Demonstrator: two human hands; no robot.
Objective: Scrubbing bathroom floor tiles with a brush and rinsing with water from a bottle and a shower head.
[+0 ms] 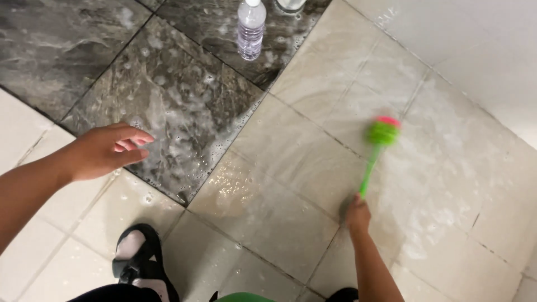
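Mid-scrub, the right hand [358, 215] gripped a green brush [378, 146] on the soapy floor [291, 168] by the wall, left hand [106, 150] loose and empty; more strokes seemed needed.

Left hand [106, 150] is hanging out in the air on the left side, palm turned down and a bit inward, fingers loosely curled and pointing right; it's gripping nothing; the forearm is running in from the lower left edge, bare, angled up toward the wrist. Right hand [358, 214] is sitting lower and further right — fist closed tight, knuckles facing up, seen from behind; its forearm is coming straight up from the bottom edge, fairly upright and bare too; both arms are spread well apart — left one stretched wide, right one tucked closer in.
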